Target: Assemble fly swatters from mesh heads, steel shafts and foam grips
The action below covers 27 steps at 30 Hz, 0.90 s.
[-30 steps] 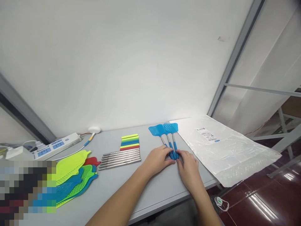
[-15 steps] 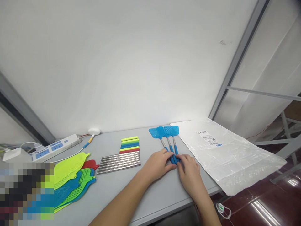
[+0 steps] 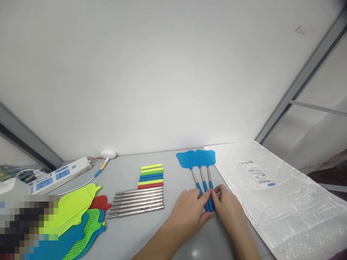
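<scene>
Three blue fly swatters (image 3: pixel 206 157) lie side by side on the grey table, their mesh heads overlapping toward the wall and their blue handles converging toward me. My left hand (image 3: pixel 188 209) curls around the handle ends from the left, thumb below and fingers above. From the other side my right hand (image 3: pixel 228 207) pinches the rightmost handle. My fingers hide part of the handles. To the left lie a row of silver metal rods (image 3: pixel 138 202) and, behind them, several coloured handle sleeves (image 3: pixel 151 172) in yellow, green, blue and red.
Loose swatter heads overlap at the left: yellow-green (image 3: pixel 77 202), red (image 3: pixel 100 203), green (image 3: pixel 90 220) and blue (image 3: pixel 63 242). A power strip (image 3: pixel 63 174) and a white round device (image 3: pixel 108 154) sit by the wall. A white shipping bag (image 3: pixel 271 202) with a label covers the right side.
The view has shifted and tilted up. My right fingers have closed into a tighter pinch at the rightmost handle; the swatters keep nearly the same arrangement.
</scene>
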{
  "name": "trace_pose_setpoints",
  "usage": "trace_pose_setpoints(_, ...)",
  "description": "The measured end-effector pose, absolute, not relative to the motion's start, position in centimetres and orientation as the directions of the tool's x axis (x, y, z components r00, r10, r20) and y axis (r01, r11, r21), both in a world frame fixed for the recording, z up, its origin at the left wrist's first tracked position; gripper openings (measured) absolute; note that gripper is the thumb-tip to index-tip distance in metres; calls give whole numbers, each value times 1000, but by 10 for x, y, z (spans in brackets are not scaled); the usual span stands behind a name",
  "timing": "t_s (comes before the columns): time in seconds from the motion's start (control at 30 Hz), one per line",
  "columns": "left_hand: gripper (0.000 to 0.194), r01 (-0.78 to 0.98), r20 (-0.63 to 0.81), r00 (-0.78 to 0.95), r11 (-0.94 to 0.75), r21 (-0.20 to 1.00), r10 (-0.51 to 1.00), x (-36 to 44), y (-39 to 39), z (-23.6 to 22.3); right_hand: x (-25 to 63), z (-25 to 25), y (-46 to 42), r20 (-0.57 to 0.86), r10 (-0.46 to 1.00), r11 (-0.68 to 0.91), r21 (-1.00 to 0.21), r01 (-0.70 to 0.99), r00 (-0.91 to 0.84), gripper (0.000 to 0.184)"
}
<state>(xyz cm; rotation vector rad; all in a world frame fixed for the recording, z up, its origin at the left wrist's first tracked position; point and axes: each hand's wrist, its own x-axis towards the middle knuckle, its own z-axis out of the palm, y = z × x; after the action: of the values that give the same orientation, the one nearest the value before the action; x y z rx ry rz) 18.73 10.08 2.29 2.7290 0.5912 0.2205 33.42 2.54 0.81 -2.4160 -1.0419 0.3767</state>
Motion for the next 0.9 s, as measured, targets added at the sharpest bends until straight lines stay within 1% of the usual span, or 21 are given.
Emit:
trace_pose_setpoints(0.17,58,385,32,902,-833,397,431,189,106,18,335,13,30,-137,730,-657,-412,632,670,35)
trace_pose_setpoints(0.33,61,363,35,907,-822,439,419,189,109,13,336,16,33,-193,740,-667,-342,663,645,37)
trace_pose_setpoints(0.47,61,361,35,905,-806,469,425,189,111,13,336,19,35,-209,748,-663,-287,691,630,37)
trace_pose_setpoints(0.77,63,354,66,902,-818,453,427,188,111,12,335,23,38,-249,750,-661,-281,696,612,37)
trace_pose_setpoints(0.9,62,349,67,904,-822,450,421,188,111,13,334,23,38,-244,747,-665,-268,697,619,36)
